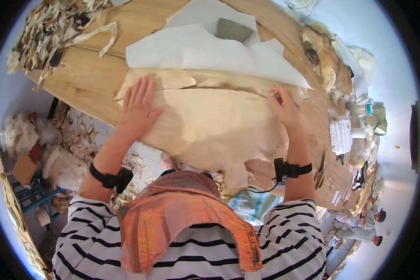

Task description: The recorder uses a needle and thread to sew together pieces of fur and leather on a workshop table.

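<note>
A pale cream hide [210, 121] lies spread over the wooden table, skin side up. My left hand [141, 108] rests flat on its left part, fingers spread. Toward the hide's right end, my right hand [284, 106] is closed with fingers bent around a small dark tool [278, 96]; its kind is not clear. A dark gap runs across the hide from near one hand to the other, with a narrow strip of hide [172, 78] beyond it. Past that strip lies white paper [191, 46], weighed down by a grey stone block [234, 30].
Fur scraps [56, 28] are heaped at the table's far left. Brown fur pieces [329, 60], a white tray [340, 135] and scissors [320, 172] lie along the right. White fleece [60, 168] piles up below left. Two people [364, 224] appear far off at lower right.
</note>
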